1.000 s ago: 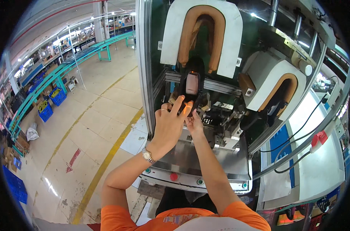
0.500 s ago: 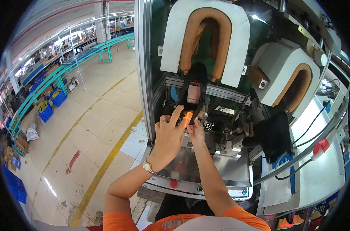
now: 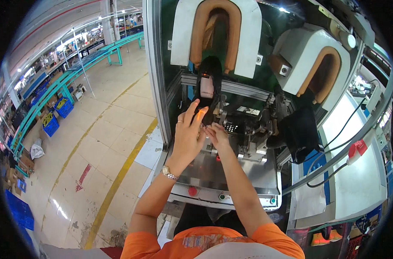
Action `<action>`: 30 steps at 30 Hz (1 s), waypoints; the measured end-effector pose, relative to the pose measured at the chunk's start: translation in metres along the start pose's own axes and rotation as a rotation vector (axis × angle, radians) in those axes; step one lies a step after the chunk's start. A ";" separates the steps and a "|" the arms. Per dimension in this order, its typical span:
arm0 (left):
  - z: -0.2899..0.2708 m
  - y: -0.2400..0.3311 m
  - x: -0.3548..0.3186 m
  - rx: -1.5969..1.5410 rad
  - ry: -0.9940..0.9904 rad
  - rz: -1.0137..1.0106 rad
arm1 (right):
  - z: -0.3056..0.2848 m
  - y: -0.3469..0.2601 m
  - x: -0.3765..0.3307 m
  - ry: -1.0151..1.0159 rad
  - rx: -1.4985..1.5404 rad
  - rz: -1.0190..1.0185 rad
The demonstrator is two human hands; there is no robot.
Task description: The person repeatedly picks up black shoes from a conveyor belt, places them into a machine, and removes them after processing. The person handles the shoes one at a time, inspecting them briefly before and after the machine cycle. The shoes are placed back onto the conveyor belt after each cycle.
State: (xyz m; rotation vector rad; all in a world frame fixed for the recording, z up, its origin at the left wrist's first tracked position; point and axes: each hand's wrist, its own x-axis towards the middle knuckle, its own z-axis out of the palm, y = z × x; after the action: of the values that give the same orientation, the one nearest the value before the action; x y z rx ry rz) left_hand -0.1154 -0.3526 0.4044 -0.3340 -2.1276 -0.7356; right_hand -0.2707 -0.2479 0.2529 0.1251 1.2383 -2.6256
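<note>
A black piece that looks like a shoe upper [image 3: 210, 65] sits on the machine below the left padded arch, a pale pinkish patch [image 3: 207, 87] showing on it. My left hand [image 3: 188, 131] is at its lower left side, index and middle fingers stretched out; an orange light falls on a fingertip. Beside the left thumb, my right hand [image 3: 218, 136] has its fingertips pinched together at the lower end of the black piece. What they pinch is hidden. A second black upper [image 3: 301, 134] hangs on the machine's right side.
Tan padding lines the left white arch [image 3: 250, 43] and the right white arch [image 3: 287, 47]. Below my forearms runs a metal ledge [image 3: 248, 175] with a red button [image 3: 192, 191] and green buttons. A grey frame post [image 3: 154, 73] stands at left. A thick grey hose [image 3: 334, 160] curves at right.
Both hands have shifted slightly left and up in the picture as the whole view moved. My left fingers stretch further up, and the right fingertips have drawn together beside the left thumb.
</note>
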 end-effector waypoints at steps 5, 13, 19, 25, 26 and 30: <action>-0.012 -0.030 -0.059 -0.034 0.120 -0.099 | -0.038 -0.048 -0.107 -0.226 -0.359 -0.141; 0.017 -0.200 -0.333 -0.076 -0.069 -1.072 | -0.060 -0.188 -0.289 -0.105 -0.536 -1.143; 0.034 -0.195 -0.314 -0.333 0.052 -1.129 | -0.072 -0.239 -0.278 0.299 -0.951 -1.379; 0.039 -0.165 -0.300 0.241 0.088 -0.721 | -0.056 -0.259 -0.256 0.409 -1.198 -1.575; 0.041 -0.135 -0.272 0.206 0.089 -0.670 | -0.061 -0.264 -0.254 0.422 -1.216 -1.653; 0.044 -0.049 -0.206 -0.048 0.143 -0.414 | -0.065 -0.252 -0.254 0.482 -1.217 -1.793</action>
State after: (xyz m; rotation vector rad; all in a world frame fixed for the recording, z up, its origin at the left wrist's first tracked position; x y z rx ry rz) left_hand -0.0407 -0.3609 0.2020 0.1387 -2.0650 -1.0139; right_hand -0.0885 0.0016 0.4450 -1.0363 4.1503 -1.6310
